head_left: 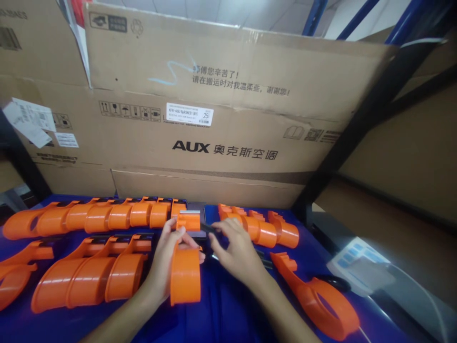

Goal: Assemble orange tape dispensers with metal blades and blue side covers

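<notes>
An orange plastic part (pixel 185 276) with a round cup at its lower end is held upright in my left hand (pixel 166 257), fingers wrapped round its stem. A silvery metal strip (pixel 189 211) lies along the top of this part. Just right of the part's upper end, my right hand (pixel 237 247) has its thumb and fingers closed on a thin black piece (pixel 209 228), whose left end meets the orange part. A dark flat object (pixel 195 213) lies behind the held part.
Rows of similar orange parts (pixel 98 218) with black pieces stand at left. More orange parts (pixel 264 232) stand behind my right hand, and one (pixel 330 309) lies front right. Cardboard (pixel 228 124) closes off the back. A black frame post (pixel 332 157) rises at right.
</notes>
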A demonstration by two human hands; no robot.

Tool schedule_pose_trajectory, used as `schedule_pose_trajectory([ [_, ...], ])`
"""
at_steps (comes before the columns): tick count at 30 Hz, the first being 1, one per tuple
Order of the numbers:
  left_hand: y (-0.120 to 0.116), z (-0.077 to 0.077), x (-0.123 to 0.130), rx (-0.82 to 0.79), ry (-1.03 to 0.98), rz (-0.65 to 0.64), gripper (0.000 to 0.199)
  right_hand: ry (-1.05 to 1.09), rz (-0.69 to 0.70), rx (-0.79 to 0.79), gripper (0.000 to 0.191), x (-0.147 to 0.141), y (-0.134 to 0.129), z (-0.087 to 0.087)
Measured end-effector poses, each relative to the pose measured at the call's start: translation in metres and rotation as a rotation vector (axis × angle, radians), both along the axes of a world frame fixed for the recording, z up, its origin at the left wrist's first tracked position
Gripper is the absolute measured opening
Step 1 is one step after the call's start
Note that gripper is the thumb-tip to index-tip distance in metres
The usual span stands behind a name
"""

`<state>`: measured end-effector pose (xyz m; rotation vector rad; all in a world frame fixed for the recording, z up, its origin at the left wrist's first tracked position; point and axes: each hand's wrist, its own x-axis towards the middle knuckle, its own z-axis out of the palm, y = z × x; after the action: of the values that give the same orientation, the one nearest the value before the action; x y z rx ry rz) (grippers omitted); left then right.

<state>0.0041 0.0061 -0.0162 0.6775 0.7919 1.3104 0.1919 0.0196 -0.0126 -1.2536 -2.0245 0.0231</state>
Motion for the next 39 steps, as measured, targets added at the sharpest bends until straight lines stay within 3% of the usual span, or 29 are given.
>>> schedule_pose_trajectory([
  [4, 0.0, -0.007, 0.007, 0.008, 0.072, -0.055, 0.055, 0.202, -0.108, 0.155, 0.016, 0.007, -0.001, 0.01],
  [10, 0.001, -0.02, 0.009, 0.14, 0.174, -0.11, 0.053, 0.178, 0.113, 0.181, 0.021, 0.002, -0.008, 0.016],
  [14, 0.001, -0.025, 0.009, 0.179, 0.204, -0.122, 0.052, 0.172, 0.128, 0.166, 0.022, -0.001, -0.007, 0.011],
  [21, -0.001, -0.022, 0.011, 0.165, 0.148, -0.169, 0.045, 0.182, 0.134, 0.127, 0.023, -0.003, -0.006, 0.006],
  [26, -0.002, -0.014, 0.011, 0.052, 0.055, -0.197, 0.042, 0.149, 0.186, 0.075, 0.038, -0.001, -0.005, 0.008],
  [31, 0.0, -0.011, 0.006, -0.036, -0.011, -0.107, 0.035, 0.117, 0.038, 0.025, 0.022, 0.006, 0.002, 0.006],
  [36, 0.003, -0.014, 0.004, -0.029, -0.001, -0.096, 0.028, -0.299, -0.151, -0.077, 0.014, 0.003, 0.002, -0.002],
  [39, 0.004, -0.016, 0.004, -0.029, 0.0, -0.099, 0.027, -0.438, -0.225, -0.142, 0.013, -0.005, -0.002, -0.008],
])
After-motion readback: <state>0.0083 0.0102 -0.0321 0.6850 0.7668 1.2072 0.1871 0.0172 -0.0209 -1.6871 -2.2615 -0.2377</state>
